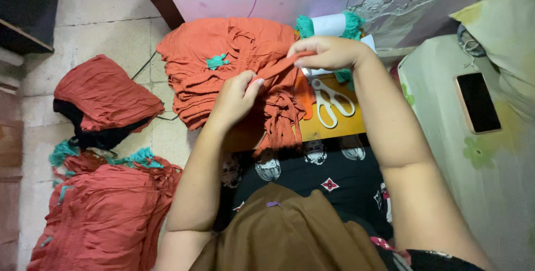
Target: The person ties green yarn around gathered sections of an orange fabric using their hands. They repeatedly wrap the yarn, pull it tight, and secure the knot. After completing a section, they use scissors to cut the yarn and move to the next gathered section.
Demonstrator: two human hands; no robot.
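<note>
Three heaps of orange-red cloth are counted: one stack (223,65) at twelve o'clock, one bundle (103,95) at nine o'clock, one pile (103,215) at seven o'clock. One pair of white scissors (329,101), one phone (477,102) and two hands are seen.

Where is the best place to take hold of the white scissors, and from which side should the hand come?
Grip the scissors by the two handle loops, coming from the person's side, probably with the right hand. The loops lie open and flat on the yellow board, pointing toward the body, while the blades point away, half hidden under that hand and the orange strip.
</note>
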